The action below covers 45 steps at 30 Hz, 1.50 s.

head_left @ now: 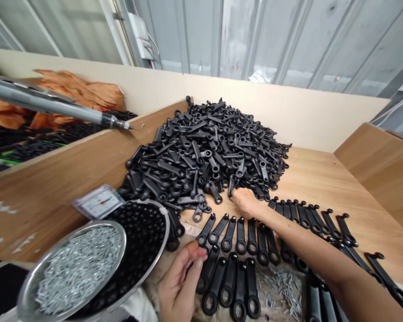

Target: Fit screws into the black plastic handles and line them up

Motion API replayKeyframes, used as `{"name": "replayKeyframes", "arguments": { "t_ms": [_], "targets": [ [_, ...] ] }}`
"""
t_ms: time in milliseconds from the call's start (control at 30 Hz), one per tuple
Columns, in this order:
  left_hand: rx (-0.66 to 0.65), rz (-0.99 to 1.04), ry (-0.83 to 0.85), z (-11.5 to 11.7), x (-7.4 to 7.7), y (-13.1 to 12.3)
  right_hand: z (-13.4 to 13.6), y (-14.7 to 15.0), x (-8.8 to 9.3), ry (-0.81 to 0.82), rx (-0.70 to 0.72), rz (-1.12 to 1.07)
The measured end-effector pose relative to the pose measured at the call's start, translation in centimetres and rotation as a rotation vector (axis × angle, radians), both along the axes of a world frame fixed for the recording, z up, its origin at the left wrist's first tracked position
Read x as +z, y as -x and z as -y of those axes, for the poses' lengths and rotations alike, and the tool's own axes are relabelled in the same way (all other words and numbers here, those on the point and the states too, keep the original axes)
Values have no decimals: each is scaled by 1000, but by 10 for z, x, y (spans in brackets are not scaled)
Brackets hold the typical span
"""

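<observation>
Black crank arms [241,237], many: location, and pointing which way?

"Logged from my remote feed: laid in rows at the front, long axes mostly fore-and-aft, ring ends toward the wearer, thin ends away. Nearer the left they lean rightward at the top. Behind them, one heap [215,147] of the same, axes lying every way."

"Hands?"

"Right hand [246,201], one: at the heap's near edge, fingers curled in, just beside a crank arm; I cannot tell whether it has hold of it. Left hand [181,281], one: half open, thumb and fingertips close together, by the left end of the rows; I cannot tell if anything is between them."

"Surface and room?"

"Wooden tabletop [312,172], light brown. Loose screws [284,286], scattered right of the nearest row. Metal bowl [124,243], full of screws, overlapping a larger basin [168,230] of black round pieces [143,241]. White-faced dial [99,201], beyond both. Powered driver [60,105], grey, upper left, tip rightward. Corrugated metal wall [201,36], grey, at the back."
</observation>
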State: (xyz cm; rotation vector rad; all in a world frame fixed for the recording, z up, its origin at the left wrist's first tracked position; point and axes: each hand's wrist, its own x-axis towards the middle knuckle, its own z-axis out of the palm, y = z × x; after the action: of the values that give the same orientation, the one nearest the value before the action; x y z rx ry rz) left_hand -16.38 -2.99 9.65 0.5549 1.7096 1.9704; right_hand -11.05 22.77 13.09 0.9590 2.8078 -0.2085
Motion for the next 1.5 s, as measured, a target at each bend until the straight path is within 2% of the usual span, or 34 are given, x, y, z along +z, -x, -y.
{"name": "replayKeyframes", "arguments": {
  "t_ms": [100,133,167,233,300,367,433,500,567,633,700,767,900,1033,1100,1167,1300,1400,1500],
  "targets": [
    [-75,-293,97,-3,0,-5,15,-21,28,69,19,-65],
    [-91,-443,118,-5,1,-7,23,-32,38,158,46,-108],
    [-88,-606,125,-8,4,-10,32,-45,47,303,72,-161],
    [-58,-917,99,-17,12,-19,50,-75,62,708,107,-268],
    [-63,-1152,45,-29,22,-32,68,-106,70,1081,112,-343],
    [-155,-1304,-15,-41,28,-48,81,-137,71,1268,105,-374],
    [-335,-1357,-94,-53,30,-65,89,-166,64,1371,62,-439],
    [-509,-1286,-126,-62,29,-84,94,-195,51,1446,-45,-576],
    [-605,-1138,-83,-68,27,-103,98,-224,33,1511,-180,-842],
    [-644,-1002,-25,-72,27,-125,104,-250,16,1552,-301,-1173],
    [-671,-928,7,-77,28,-148,111,-271,2,1549,-405,-1454],
    [-691,-921,11,-81,30,-170,118,-286,-8,1520,-481,-1619],
    [-770,-959,-15,-94,31,-207,128,-305,-16,1472,-539,-1793],
    [-836,-959,-12,-104,28,-227,129,-319,-21,1447,-551,-1877],
    [-857,-939,19,-106,25,-231,129,-324,-22,1368,-575,-1894],
    [-860,-917,44,-106,24,-232,131,-327,-22,1215,-627,-1893],
    [-870,-902,56,-104,23,-231,137,-328,-21,895,-713,-1713],
    [-889,-887,62,-101,24,-230,141,-324,-22,725,-665,-1532],
    [-898,-873,50,-99,23,-227,143,-318,-22,615,-615,-1453]
  ]
}}
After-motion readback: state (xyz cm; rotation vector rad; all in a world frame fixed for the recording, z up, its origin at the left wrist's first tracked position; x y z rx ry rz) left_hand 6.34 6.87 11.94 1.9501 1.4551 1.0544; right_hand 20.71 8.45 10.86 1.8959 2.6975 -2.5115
